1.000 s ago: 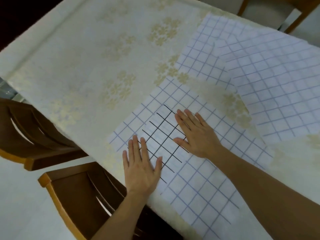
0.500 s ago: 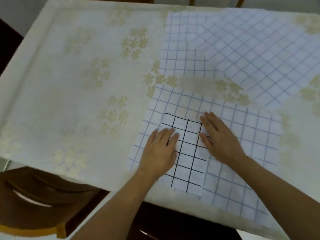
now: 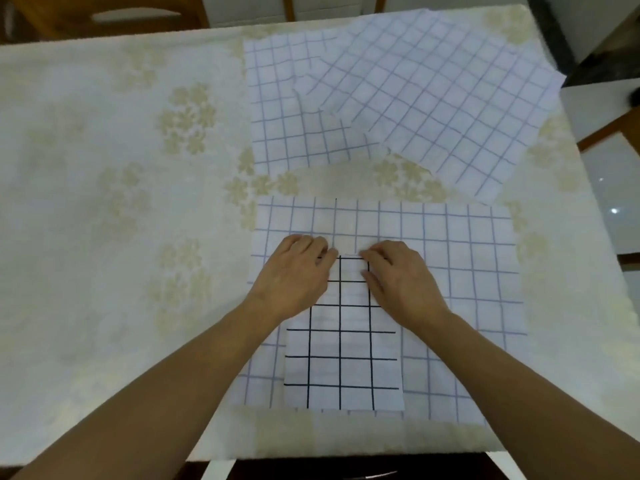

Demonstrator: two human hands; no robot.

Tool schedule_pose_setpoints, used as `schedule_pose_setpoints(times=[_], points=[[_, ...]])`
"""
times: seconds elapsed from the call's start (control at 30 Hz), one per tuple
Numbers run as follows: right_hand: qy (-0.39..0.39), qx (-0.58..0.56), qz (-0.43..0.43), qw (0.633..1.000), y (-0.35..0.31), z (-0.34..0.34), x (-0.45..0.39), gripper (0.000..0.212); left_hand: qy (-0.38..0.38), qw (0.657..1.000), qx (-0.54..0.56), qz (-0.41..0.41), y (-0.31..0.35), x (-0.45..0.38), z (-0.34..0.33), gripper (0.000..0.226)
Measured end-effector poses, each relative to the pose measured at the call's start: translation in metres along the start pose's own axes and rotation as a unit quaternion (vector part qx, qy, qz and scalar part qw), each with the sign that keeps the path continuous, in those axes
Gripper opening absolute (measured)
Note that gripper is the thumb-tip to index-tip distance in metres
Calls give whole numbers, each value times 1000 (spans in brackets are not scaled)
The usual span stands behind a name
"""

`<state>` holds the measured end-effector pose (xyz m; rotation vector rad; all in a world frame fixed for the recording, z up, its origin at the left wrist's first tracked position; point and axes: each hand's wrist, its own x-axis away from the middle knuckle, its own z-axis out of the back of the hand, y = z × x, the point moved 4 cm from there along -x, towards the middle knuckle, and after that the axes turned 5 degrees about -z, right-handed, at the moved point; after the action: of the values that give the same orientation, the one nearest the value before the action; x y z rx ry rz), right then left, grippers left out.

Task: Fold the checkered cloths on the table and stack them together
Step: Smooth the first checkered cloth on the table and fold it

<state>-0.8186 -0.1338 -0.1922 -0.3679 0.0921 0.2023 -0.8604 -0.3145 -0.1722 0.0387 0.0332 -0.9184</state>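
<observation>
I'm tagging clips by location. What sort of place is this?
Probably a home dining area: a table under a floral tablecloth, wooden chairs around it, and a glossy tiled floor.

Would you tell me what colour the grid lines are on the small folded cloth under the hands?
Black lines on white, on the folded cloth; head view.

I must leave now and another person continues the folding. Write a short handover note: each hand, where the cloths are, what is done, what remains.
Left hand and right hand: both grip the far edge of the black-checked cloth, fingers curled.
Black-checked cloth: folded small, lying on top of the near blue-checked cloth, which is spread flat at the table's near edge.
Two more blue-checked cloths lie unfolded at the far side: far left cloth, with the far right cloth overlapping it.
Done: black-checked cloth looks folded.
Left: fold the three blue cloths, stack all.
</observation>
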Motion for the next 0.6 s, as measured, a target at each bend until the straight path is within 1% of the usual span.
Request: schedule_pose_setpoints(times=[0.13, 0.23, 0.4, 0.6], points=[[4, 12, -16, 1000, 0, -1, -11, 26, -30, 1000, 3, -3, -4, -8, -3, 32], [-2, 11, -27, 1000, 0, -1, -18, 29, -42, 999, 18, -11, -7, -13, -3, 32], [-32, 23, -28, 999, 3, -3, -26, 32, -61, 998, 29, -14, -10, -19, -4, 33], [-74, 32, -8, 997, 3, -2, -32, 25, -64, 996, 56, 0, -9, -19, -4, 25]])
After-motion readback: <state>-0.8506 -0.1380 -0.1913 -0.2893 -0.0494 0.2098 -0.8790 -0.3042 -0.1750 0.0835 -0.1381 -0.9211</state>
